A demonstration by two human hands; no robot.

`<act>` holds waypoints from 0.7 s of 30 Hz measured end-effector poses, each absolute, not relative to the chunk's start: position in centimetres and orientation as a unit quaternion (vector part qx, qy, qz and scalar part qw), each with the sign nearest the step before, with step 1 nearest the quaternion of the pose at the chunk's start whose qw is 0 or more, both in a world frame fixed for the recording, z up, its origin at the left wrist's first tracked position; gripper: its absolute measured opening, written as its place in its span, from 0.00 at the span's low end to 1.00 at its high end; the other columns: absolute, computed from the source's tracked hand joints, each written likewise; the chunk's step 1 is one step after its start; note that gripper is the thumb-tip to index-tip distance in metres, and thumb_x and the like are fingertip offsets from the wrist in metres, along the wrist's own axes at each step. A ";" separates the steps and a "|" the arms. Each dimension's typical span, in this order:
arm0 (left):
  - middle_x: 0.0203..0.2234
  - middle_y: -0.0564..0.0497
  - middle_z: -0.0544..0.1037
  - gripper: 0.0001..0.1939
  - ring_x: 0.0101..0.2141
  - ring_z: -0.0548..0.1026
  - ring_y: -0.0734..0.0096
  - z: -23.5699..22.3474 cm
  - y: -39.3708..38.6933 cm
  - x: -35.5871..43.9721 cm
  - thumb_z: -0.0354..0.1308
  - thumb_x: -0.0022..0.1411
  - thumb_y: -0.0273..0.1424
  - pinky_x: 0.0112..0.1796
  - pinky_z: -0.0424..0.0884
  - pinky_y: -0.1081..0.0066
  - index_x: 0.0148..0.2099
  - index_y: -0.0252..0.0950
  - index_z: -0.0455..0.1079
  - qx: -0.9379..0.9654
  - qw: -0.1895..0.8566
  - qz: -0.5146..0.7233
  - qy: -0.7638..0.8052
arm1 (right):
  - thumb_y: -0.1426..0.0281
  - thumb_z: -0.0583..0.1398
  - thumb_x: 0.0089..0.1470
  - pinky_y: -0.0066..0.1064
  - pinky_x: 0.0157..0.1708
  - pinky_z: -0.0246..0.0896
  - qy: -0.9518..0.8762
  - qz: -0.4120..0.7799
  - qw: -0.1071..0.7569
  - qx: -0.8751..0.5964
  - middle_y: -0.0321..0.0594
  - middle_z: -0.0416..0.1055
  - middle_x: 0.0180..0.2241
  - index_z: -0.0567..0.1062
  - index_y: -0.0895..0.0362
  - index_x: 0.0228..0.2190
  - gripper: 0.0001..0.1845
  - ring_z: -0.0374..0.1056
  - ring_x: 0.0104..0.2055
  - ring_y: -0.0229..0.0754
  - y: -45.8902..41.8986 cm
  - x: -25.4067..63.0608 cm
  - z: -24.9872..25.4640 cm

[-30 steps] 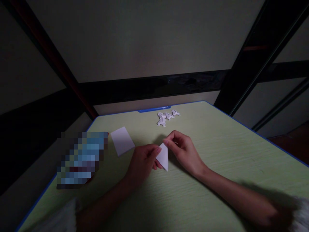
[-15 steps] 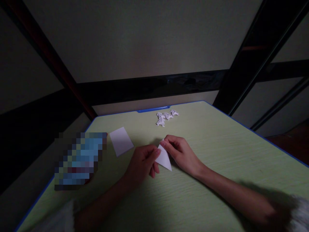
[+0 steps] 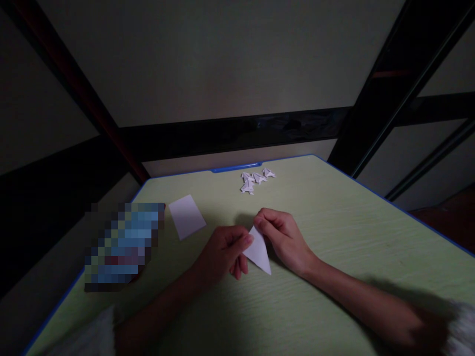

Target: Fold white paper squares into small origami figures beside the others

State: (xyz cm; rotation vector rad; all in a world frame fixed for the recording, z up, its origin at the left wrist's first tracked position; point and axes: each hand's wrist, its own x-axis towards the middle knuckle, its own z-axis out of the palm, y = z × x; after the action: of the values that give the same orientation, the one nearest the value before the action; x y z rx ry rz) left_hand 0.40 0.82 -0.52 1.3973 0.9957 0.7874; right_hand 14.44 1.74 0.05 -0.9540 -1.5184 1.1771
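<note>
A small piece of folded white paper is held above the table between my two hands, one pointed corner hanging down toward me. My left hand pinches its left edge with the thumb on top; the other fingers curl beneath. At the paper's upper tip, my right hand pinches with thumb and forefinger, and its fingers hide that tip. Beyond the hands lie several small folded white paper figures, close together. Left of my left hand rests a flat stack of white paper.
The pale green table has a blue edge and a blue strip at its far side. A pixelated flat object lies at the left. Behind the table stands a panelled wall or cabinet with dark bands.
Both hands have shifted slightly right and nearer with the folded paper. Its lower corner has swung to the right and down. The paper figures and the stack have stayed put.
</note>
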 end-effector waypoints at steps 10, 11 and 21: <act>0.07 0.58 0.66 0.16 0.08 0.61 0.83 -0.8 1.2 0.4 0.50 0.52 0.38 0.10 0.53 0.81 0.19 0.34 0.59 0.586 0.582 0.375 0.421 | 0.64 0.54 0.48 0.25 0.19 0.49 -0.572 0.575 0.482 -0.331 0.33 0.59 0.17 0.67 0.60 0.22 0.12 0.55 0.19 0.32 1.8 14.1 -0.2; 0.08 0.58 0.66 0.16 0.08 0.61 0.83 -0.9 1.1 0.4 0.50 0.53 0.38 0.10 0.53 0.82 0.19 0.34 0.59 0.591 0.580 0.370 0.422 | 0.64 0.54 0.48 0.25 0.19 0.49 -0.572 0.572 0.484 -0.333 0.33 0.59 0.17 0.67 0.60 0.21 0.12 0.55 0.19 0.32 1.8 14.2 -0.2; 0.07 0.58 0.64 0.16 0.08 0.58 0.84 -0.6 0.7 0.8 0.48 0.53 0.38 0.11 0.53 0.82 0.18 0.35 0.57 0.619 0.550 0.353 0.435 | 0.67 0.52 0.48 0.23 0.17 0.47 -0.584 0.523 0.496 -0.373 0.32 0.58 0.16 0.67 0.60 0.19 0.12 0.53 0.18 0.30 1.2 14.1 0.2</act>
State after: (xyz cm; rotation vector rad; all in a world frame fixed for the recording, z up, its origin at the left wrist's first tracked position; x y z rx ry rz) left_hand 0.83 0.66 -0.60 1.4643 1.0303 0.8362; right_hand 14.13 1.25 0.23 -0.9046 -1.4160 1.2669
